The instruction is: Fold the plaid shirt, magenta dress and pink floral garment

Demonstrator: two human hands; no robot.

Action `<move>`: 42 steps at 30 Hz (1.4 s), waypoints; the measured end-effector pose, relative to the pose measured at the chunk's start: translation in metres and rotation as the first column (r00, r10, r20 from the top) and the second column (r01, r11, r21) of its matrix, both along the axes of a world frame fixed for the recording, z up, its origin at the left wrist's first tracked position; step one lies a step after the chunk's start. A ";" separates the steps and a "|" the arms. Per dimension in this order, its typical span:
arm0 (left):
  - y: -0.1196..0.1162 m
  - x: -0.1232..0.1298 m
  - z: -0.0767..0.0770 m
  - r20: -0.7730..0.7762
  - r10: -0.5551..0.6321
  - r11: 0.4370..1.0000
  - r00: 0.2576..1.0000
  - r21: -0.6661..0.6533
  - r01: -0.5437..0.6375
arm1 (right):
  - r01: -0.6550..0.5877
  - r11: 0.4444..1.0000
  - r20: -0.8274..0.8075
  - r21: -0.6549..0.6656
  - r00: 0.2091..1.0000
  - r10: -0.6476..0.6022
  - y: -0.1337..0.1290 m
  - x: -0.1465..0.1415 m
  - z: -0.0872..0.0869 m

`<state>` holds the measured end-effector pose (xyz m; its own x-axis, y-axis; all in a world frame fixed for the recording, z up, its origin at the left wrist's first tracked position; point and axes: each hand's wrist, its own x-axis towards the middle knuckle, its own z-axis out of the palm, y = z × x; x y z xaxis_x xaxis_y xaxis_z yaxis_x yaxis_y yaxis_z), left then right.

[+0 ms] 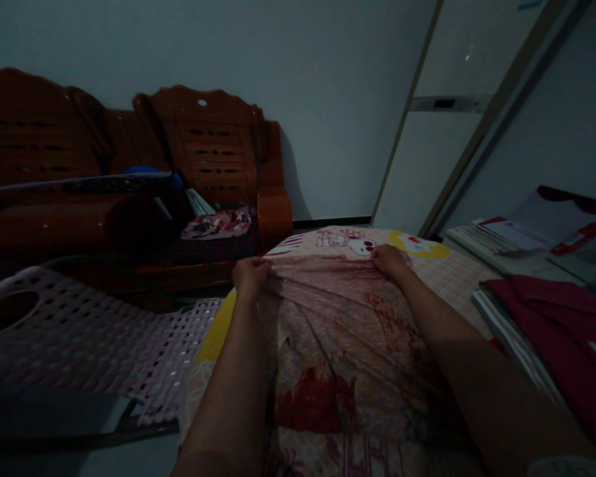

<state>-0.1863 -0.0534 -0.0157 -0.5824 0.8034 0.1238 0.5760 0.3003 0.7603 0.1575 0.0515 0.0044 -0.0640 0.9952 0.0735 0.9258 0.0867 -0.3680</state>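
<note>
A thin pinkish cloth (338,324) with a red-brown print lies spread out in front of me; whether it is a garment does not show clearly. My left hand (251,275) pinches its far left corner between thumb and fingers. At the far right corner, my right hand (390,260) grips it in the same way. Creases fan out from the left corner across the stretched cloth. Beneath it is a cartoon-print cover (457,281) with yellow patches and a checked area. The near edge of the cloth runs into shadow.
A woven pink chair (104,344) stands close on the left. Behind it is a carved wooden sofa (213,146) with crumpled clothing (218,223) on its seat. Dark red folded fabric (556,324) and papers (511,232) lie at right. A tall white cabinet-like unit (437,152) stands behind.
</note>
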 end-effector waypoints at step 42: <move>0.023 0.019 -0.019 -0.146 -0.420 0.815 0.896 0.374 0.443 | -0.012 0.956 -0.175 0.293 0.982 0.066 0.041 -0.045 0.002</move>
